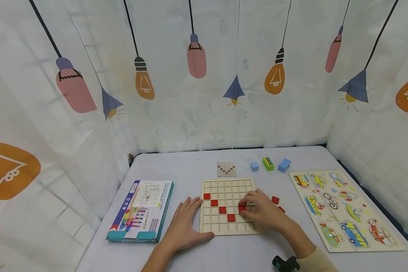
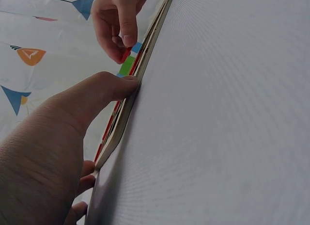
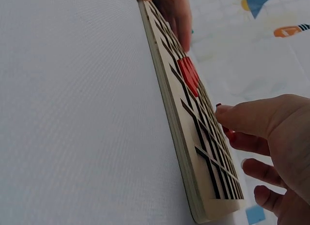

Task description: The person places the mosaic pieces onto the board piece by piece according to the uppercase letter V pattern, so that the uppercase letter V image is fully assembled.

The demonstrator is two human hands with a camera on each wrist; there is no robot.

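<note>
A wooden grid board lies on the white table, with several red square tiles set in a slanting line of its cells. My left hand is spread at the board's left side, thumb by the front-left corner; in the left wrist view the thumb touches the board's edge. Over the right half of the grid, my right hand pinches a red tile between thumb and fingers. The right wrist view shows that tile mostly covered by the fingers. Loose red tiles lie right of the board, partly behind the hand.
Behind the board lies a small pattern card. To its right stand a blue block, a striped green block and another blue block. A boxed set lies at left, a picture puzzle board at right.
</note>
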